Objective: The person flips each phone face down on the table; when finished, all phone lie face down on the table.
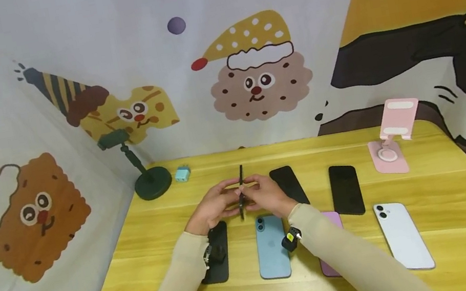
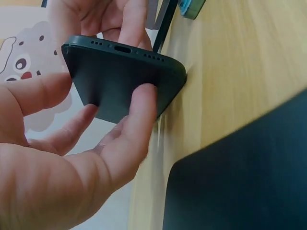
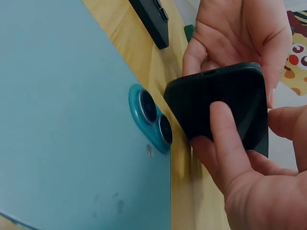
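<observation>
A black smartphone (image 1: 240, 174) (image 2: 108, 69) (image 3: 192, 98) stands on edge between both hands, above the middle of the table. My left hand (image 1: 215, 203) (image 2: 62, 177) grips it from the left, thumb against its flat face. From the other side, my right hand (image 1: 267, 194) (image 3: 259, 196) holds it too, with fingers at its edge. Its charging port end shows in the left wrist view. Just below the hands lies a blue phone (image 1: 273, 253) (image 3: 72, 120), twin camera lenses up. A dark phone (image 1: 220, 272) (image 2: 240, 172) lies partly hidden under the left wrist.
Two black phones (image 1: 286, 183) lie right of the hands, near a white phone (image 1: 403, 235). The right forearm partly covers a purple phone (image 1: 332, 219). Behind stand a dark green stand (image 1: 153, 183), a light blue charger (image 1: 182, 174) and a pink phone stand (image 1: 389, 159).
</observation>
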`<state>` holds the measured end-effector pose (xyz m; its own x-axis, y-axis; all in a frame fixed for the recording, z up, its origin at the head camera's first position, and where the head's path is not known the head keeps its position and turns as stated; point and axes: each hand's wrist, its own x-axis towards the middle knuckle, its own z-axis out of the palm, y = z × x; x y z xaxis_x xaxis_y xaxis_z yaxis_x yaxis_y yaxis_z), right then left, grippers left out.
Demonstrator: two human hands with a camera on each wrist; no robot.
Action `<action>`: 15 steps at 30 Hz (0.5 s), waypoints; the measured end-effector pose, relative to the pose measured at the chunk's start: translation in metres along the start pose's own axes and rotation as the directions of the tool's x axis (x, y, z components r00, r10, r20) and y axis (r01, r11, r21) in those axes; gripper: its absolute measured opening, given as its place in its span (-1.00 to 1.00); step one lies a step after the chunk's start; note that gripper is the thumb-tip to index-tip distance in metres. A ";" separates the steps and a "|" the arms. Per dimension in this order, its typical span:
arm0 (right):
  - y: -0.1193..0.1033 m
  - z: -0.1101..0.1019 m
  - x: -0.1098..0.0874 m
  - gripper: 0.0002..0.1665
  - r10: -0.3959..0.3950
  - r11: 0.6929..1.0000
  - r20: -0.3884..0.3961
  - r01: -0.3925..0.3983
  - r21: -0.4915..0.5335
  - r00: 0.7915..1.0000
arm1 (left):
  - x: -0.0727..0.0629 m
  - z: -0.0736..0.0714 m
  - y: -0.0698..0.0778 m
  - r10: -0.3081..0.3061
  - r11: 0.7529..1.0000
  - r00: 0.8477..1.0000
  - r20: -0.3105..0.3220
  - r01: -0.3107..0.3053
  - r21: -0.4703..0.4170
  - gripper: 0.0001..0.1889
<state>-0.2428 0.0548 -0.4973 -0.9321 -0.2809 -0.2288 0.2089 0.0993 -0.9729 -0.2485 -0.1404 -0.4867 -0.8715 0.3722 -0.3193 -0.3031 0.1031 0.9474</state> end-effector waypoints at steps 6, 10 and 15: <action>0.003 -0.007 0.001 -0.44 0.035 0.999 -0.002 -0.034 0.013 0.999 | 0.007 0.004 -0.006 -0.023 1.000 0.999 0.031 0.023 0.014 -0.48; 0.001 -0.008 0.000 -0.48 0.033 0.999 0.008 -0.033 0.003 0.999 | 0.010 0.004 -0.007 -0.016 0.999 0.999 0.039 0.014 0.036 -0.49; 0.000 -0.013 0.002 -0.51 0.033 0.999 -0.002 -0.033 0.012 0.999 | 0.011 0.002 -0.003 -0.012 0.999 0.999 0.031 0.011 0.044 -0.51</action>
<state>-0.2483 0.0670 -0.4968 -0.9252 -0.2752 -0.2612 0.2436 0.0970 -0.9650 -0.2560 -0.1349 -0.4930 -0.8553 0.3994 -0.3300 -0.2951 0.1480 0.9439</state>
